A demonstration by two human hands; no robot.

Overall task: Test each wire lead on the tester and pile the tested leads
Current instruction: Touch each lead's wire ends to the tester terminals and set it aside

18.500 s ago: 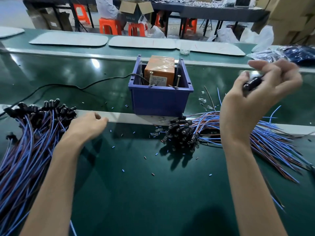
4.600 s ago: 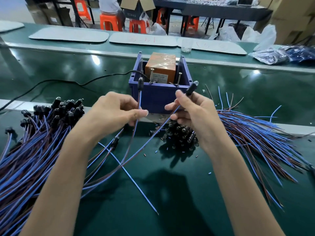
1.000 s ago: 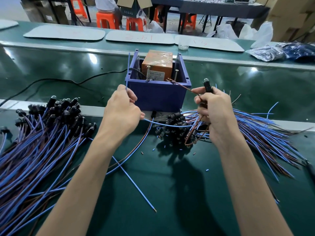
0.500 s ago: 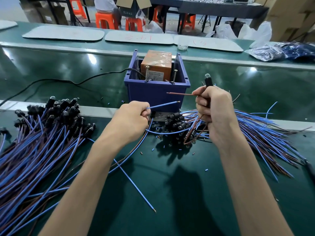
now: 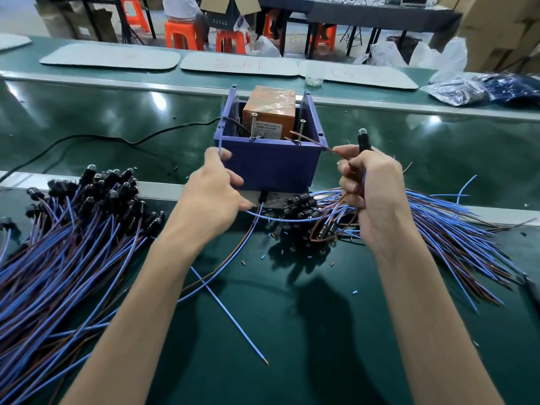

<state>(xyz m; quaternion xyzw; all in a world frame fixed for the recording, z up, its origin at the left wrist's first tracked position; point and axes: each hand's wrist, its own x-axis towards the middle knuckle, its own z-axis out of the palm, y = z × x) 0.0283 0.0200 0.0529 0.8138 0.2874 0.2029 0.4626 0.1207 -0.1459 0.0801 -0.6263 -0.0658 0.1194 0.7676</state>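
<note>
wire lead, one: left hand pinches blue end, right hand pinches brown end.

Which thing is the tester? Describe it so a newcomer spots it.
A blue bin stands at the near edge of the green belt. The tester is the orange box wrapped in clear tape inside that bin, the only orange thing on the belt, behind two screws.

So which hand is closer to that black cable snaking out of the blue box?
Left. The left hand is just right of the black cable, at the near-left corner of the blue box; the right hand is past its opposite corner.
</note>
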